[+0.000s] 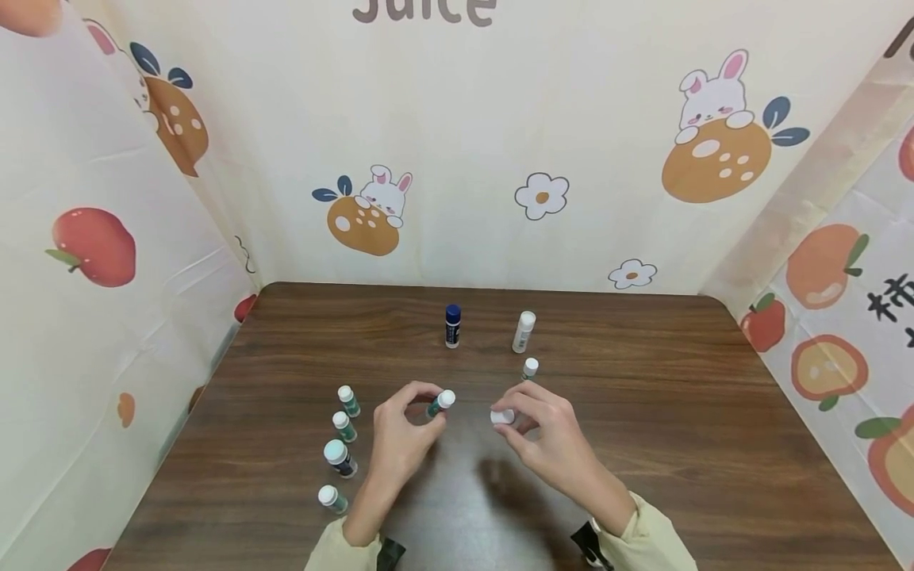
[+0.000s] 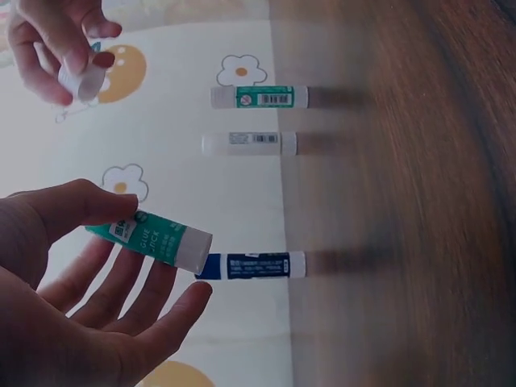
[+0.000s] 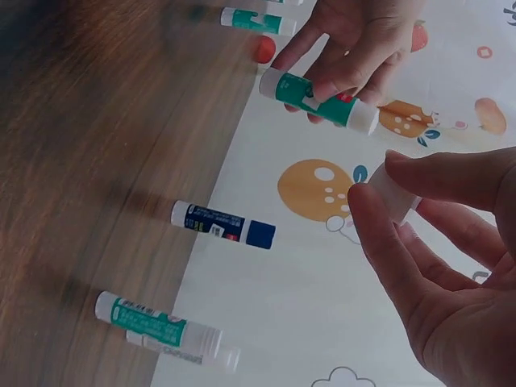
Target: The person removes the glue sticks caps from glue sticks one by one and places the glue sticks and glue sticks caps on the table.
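Observation:
My left hand (image 1: 400, 436) holds a green glue stick (image 1: 439, 404) with white ends, tilted above the table. In the left wrist view, the thumb lies along its label and the fingers are behind it. Opposite, my right hand (image 1: 548, 424) pinches a small white cap (image 3: 393, 192) between thumb and fingertips, apart from the glue stick. Just beyond the right hand stands another green glue stick (image 3: 149, 321), partly hidden by that hand in the head view. Whether the held stick's white upper end is a cap, I cannot tell.
A dark blue glue stick (image 1: 453, 327) and a white glue stick (image 1: 524, 332) stand toward the table's back. Left of my left hand, several glue sticks stand in a row, including a dark one with a white cap (image 1: 339, 458). Printed curtains (image 1: 457, 119) enclose the wooden table (image 1: 678, 396).

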Demonstrator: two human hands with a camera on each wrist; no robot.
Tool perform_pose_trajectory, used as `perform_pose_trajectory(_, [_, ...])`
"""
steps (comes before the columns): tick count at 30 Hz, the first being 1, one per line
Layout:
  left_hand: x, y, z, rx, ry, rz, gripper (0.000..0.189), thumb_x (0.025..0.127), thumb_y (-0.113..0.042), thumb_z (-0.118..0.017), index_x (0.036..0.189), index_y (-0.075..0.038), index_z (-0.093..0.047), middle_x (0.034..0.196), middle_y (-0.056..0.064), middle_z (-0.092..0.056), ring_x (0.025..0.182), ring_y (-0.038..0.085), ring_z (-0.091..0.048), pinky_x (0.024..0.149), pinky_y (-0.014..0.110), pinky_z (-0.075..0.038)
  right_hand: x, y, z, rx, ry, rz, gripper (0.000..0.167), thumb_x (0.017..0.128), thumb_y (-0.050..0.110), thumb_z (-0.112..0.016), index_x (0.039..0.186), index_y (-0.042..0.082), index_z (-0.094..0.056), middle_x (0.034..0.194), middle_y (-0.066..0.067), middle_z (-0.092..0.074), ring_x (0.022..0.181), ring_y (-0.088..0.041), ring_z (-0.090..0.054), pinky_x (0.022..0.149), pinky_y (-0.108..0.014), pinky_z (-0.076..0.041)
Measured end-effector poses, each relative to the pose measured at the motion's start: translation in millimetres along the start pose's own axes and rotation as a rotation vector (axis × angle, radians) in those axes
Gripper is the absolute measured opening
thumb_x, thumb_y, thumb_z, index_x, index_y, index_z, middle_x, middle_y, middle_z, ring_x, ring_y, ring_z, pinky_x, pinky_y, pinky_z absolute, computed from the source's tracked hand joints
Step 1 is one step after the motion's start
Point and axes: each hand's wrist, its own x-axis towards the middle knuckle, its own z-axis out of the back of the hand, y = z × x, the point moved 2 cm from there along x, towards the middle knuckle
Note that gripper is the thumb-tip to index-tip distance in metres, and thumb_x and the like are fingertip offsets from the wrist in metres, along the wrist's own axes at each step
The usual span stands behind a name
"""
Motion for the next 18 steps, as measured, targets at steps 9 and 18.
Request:
perform_pose_trajectory(9, [3.5,9.8,3.1,-0.027,-0.044,0.052,0.027,0.072,0.006,-0.070,0.093,-0.010,-0.067,0.091,0.003,-0.067,0.088,0.019,-0.067,0.081,0.034,-0.055,-13.5,-4.5,9.8,-0.023,-0.006,-0.043,0.033,0.064,-0.014,-0.078,0.086,0.008,-0.068,0.088,0.003,-0.062,0.069,-0.010,-0.059,0.055,-0.014,-0.051])
perform_pose_trajectory(18, [7.6,18.9,7.5,0.005,-0.097,0.119,0.027,0.075,0.006,-0.069,0.099,-0.007,-0.065,0.098,0.010,-0.066,0.094,0.027,-0.066,0.082,0.036,-0.054,-23.3,-10.6,18.0,-0.074,-0.019,-0.054,0.035,0.061,-0.015,-0.079,0.085,0.009,-0.069,0.085,0.003,-0.060,0.068,-0.009,-0.058,0.054,-0.013,-0.050])
